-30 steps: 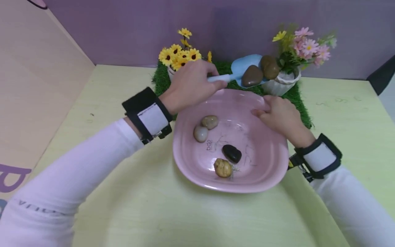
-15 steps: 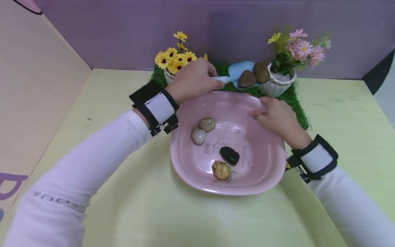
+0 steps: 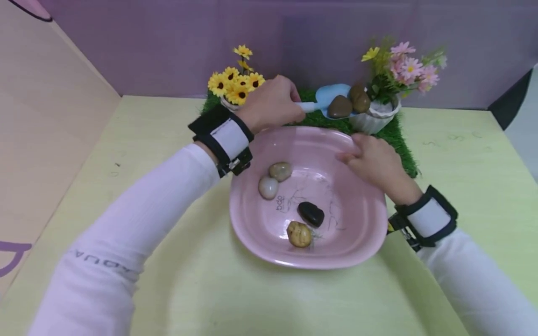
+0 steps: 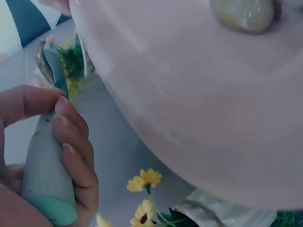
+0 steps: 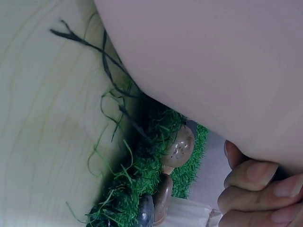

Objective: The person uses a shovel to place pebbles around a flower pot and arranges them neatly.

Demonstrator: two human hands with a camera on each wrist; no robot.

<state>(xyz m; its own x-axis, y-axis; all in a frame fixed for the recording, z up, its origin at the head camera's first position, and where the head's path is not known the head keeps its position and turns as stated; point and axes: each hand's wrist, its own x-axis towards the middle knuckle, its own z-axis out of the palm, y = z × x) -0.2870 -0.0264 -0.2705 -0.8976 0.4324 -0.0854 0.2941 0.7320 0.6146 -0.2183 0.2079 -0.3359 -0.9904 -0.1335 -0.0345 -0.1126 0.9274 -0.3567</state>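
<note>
My left hand (image 3: 273, 102) grips the pale handle of a small toy shovel (image 3: 328, 95) beyond the far rim of a pink basin (image 3: 361, 224). The shovel's light blue blade carries brown stones (image 3: 339, 107), close to the right flowerpot. My right hand (image 3: 373, 161) holds the basin's far right rim, thumb inside and fingers (image 5: 251, 172) curled beneath. Inside the basin lie a black stone (image 3: 311, 214), a tan stone (image 3: 299, 234), a pale stone (image 3: 268, 187) and a greyish-brown stone (image 3: 280, 171). In the left wrist view, fingers wrap the shovel handle (image 4: 47, 165).
Artificial grass (image 3: 405, 151) lies behind and under the basin, with stones (image 5: 179, 146) on it below the rim. Potted yellow flowers (image 3: 235, 86) stand at back left, a white pot (image 3: 371, 122) of pink flowers at back right. A purple wall (image 3: 168, 46) rises behind the table (image 3: 201, 298).
My left hand and forearm have shifted slightly right relative to the basin, with the loaded shovel. The right hand keeps its hold on the rim. The head view has drifted a little.
</note>
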